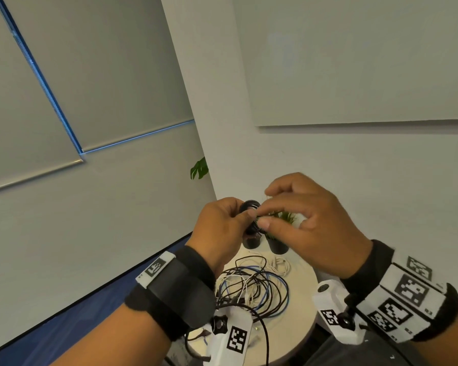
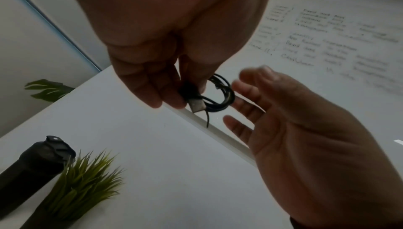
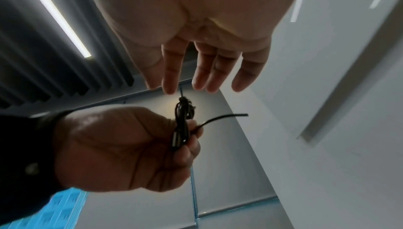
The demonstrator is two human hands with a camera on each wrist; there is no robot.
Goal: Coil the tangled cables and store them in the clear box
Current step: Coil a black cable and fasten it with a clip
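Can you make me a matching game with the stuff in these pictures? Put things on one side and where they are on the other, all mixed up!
Things:
1. black coiled cable
2. tangled cables
3. grassy plant
4. handwriting

Places:
A. in a dark pot at the back of the table
B. on the whiteboard
C. in the left hand's grip
D. loose on the round white table

Pairs: 1-C, 2-D, 3-A, 4-B
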